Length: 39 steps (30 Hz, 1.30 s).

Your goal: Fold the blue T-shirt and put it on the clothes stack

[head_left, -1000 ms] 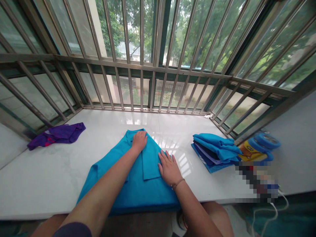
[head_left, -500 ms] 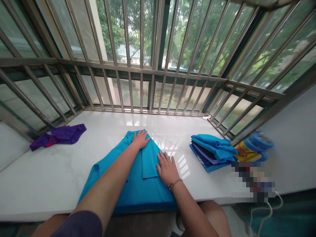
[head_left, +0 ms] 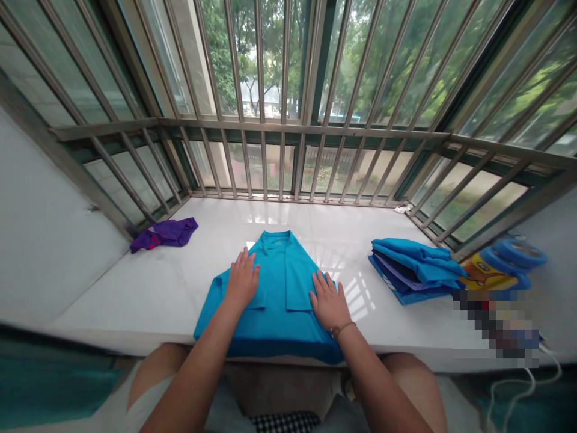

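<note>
Collar tag on blue shirt, unreadable

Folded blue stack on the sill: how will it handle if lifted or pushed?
The stack of folded blue clothes looks soft and floppy, with loosely lying layers, so it would probably sag when lifted. A push may shear the layers apart, and the glossy white sill will likely let it slide.

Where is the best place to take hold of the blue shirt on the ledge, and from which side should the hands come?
Probably the near edge of the blue shirt, from the person's side. It lies flat on the white ledge, its narrow collar end points away, and this wide edge is closest to the left hand and right hand.
</note>
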### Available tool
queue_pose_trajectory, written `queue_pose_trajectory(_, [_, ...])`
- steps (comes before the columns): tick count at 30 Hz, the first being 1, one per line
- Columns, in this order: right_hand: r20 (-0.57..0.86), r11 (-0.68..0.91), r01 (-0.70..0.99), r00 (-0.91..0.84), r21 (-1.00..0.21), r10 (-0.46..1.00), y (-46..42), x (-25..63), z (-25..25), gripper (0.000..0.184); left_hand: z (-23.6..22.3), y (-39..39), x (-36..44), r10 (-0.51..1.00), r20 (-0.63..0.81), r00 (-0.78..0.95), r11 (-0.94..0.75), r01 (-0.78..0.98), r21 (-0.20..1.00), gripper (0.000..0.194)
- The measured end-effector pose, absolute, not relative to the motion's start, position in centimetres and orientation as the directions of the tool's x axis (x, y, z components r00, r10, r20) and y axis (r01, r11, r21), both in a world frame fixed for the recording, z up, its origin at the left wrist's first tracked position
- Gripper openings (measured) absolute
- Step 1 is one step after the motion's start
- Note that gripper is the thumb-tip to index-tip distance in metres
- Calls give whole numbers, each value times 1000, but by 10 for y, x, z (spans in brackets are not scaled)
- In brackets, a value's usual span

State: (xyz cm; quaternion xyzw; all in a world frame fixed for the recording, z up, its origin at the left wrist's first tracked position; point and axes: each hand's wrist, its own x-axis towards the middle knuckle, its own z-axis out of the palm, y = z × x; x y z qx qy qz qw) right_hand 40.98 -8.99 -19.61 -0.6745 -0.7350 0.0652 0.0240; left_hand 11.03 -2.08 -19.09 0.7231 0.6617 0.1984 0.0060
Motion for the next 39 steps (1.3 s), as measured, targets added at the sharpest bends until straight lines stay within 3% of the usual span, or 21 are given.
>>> queue_pose_trajectory(4, [-44, 79, 993, -83, -84, 996, -94, 405, -190, 59, -196, -42, 65, 950, 290, 120, -184, 961, 205, 56])
queue_pose_trajectory(9, [166, 259, 958, -237, -125, 957, -119, 372, -175, 41, -206, -54, 57, 946, 190, 264, -295, 942, 158, 63])
queue_pose_trajectory(12, [147, 306, 939, -284, -159, 948, -128, 350, -172, 34, -213, -60, 61, 952, 134, 275, -292, 946, 138, 69])
queue_pose_trajectory(17, [136, 249, 960, -232, -130, 963, -121, 336, -175, 17, -213, -64, 63, 954, 138, 267, -286, 947, 144, 73])
queue_pose_trajectory(25, [175, 311, 940, -286, -140, 942, -124, 327, -183, 17, -214, -63, 63, 957, 129, 261, -278, 950, 140, 71])
queue_pose_trajectory(31, [241, 363, 896, -304, -257, 922, -113, 346, -167, 26, -203, -57, 68, 966, 84, 244, -256, 952, 170, 64])
queue_pose_trajectory(35, [178, 284, 931, -247, -229, 953, -43, 361, -137, 31, -167, -7, 79, 981, -96, 167, -127, 936, 327, 45])
queue_pose_trajectory(39, [46, 92, 959, -83, -269, 995, 51, 359, -122, 35, -143, 70, 87, 994, -104, 36, 8, 917, 398, 34])
